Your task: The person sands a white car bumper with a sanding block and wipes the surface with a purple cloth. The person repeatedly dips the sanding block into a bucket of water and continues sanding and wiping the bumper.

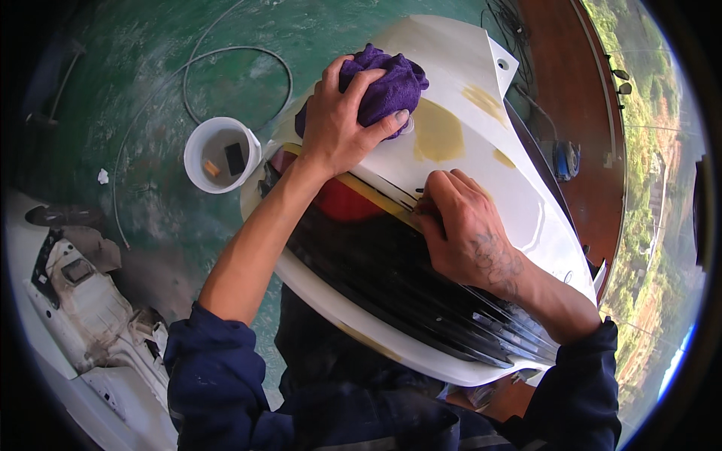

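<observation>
We've got a scuffed green floor [162,71] below, a reddish-brown strip [590,124] along the right, greenery [647,143] beyond. White curved body panel [519,199] right in front of us: glossy in places, dull yellowish patches [438,134] on its upper face. Nearer us, a black section [368,263], red area [344,198] toward its left end, yellow strip [376,197] along the edge. White bucket [197,161] on the floor left of the panel, dark block [234,158] and small orange-brown piece [211,167] inside. Purple cloth [391,86], bunched and wrinkled, on the panel's far left part. Our left hand [342,124] grips it, fingers spread over the folds. Our right hand [460,218] is by the strip, fingers curled in; can't tell if they pinch anything.
</observation>
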A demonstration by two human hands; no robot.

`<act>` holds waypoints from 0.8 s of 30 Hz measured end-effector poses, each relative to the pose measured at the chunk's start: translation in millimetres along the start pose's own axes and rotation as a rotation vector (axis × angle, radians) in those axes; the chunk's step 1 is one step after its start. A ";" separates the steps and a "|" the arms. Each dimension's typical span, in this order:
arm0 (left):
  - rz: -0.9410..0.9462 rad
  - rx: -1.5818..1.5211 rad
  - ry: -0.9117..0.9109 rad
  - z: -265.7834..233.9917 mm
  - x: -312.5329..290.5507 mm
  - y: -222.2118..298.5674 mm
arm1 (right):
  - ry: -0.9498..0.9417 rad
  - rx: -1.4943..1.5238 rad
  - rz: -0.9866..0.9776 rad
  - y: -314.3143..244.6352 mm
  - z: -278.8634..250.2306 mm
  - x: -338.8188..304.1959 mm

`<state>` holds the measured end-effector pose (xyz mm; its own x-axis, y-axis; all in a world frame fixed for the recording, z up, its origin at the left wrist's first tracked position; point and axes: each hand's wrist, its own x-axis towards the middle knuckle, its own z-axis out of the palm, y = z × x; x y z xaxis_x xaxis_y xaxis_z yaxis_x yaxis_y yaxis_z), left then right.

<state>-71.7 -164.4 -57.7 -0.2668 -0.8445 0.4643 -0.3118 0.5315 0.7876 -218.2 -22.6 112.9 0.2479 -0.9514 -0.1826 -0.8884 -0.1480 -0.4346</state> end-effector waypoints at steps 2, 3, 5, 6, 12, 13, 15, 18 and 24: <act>-0.057 -0.003 0.037 1.7 -1.7 -6.4 | 0.035 -0.028 -0.028 1.5 6.5 13.6; -0.052 0.013 0.043 2.8 -1.9 -6.4 | 0.079 -0.057 -0.065 4.6 17.4 29.1; -0.046 0.046 0.055 2.1 -2.2 -7.4 | 0.114 -0.114 -0.106 5.0 21.3 35.9; -0.056 0.037 0.051 0.5 -4.3 -7.3 | 0.104 -0.142 -0.110 3.4 16.4 30.9; -0.036 0.084 0.071 1.2 -4.3 -3.5 | -0.023 -0.186 -0.127 5.3 6.8 22.1; -0.032 0.082 0.080 1.9 -2.9 -4.6 | -0.027 -0.179 -0.135 5.5 7.8 28.3; -0.040 0.057 0.077 -0.2 -3.2 -4.2 | -0.043 -0.162 -0.148 4.2 9.8 36.5; -0.060 0.036 0.059 -0.6 -5.0 -1.7 | -0.181 -0.131 -0.036 3.1 -14.5 10.8; -0.064 0.076 0.080 -0.2 -6.2 -2.2 | -0.119 -0.155 -0.160 0.4 5.4 38.2</act>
<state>-69.2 -160.3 -62.2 -0.1716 -0.8777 0.4474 -0.3951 0.4774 0.7849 -207.1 -57.5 101.0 0.4260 -0.8752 -0.2291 -0.8804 -0.3428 -0.3276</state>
